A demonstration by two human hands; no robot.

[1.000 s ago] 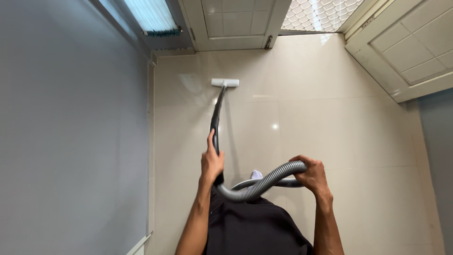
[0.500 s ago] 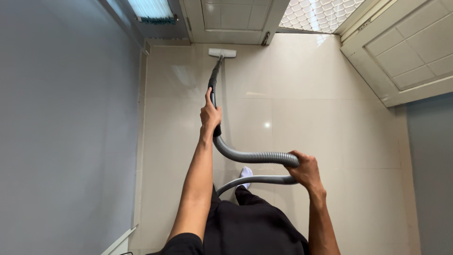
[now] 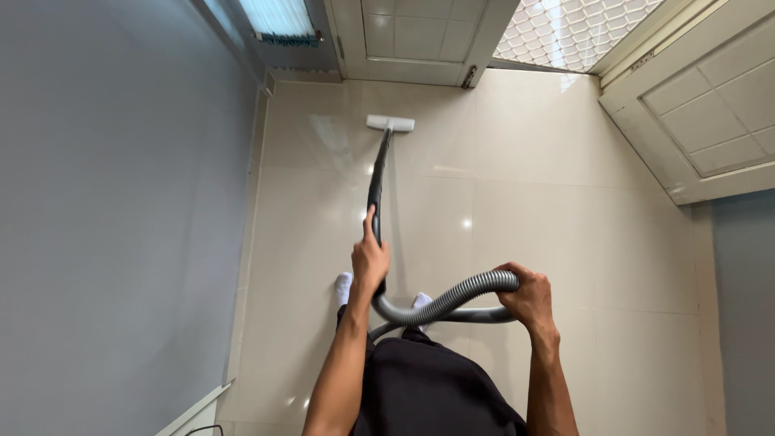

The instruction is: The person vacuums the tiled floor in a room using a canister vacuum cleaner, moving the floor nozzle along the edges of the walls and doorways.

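Vacuum hose [image 3: 452,300] loops across your front, its bend closed in your right hand [image 3: 529,297] at 3 o'clock. Your left hand [image 3: 370,262] is wrapped around the dark wand [image 3: 375,190]. At 12 o'clock, the white floor head [image 3: 391,123] sits on the tiled floor [image 3: 565,210], near the door [image 3: 420,36]. Keep the head flat; hold the hose slack clear of your feet.

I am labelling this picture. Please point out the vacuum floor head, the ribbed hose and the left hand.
vacuum floor head [image 3: 391,123], head view, middle of the white bar.
ribbed hose [image 3: 452,299], head view, grey curved section between the hands.
left hand [image 3: 370,262], head view, back of the hand gripping the wand.
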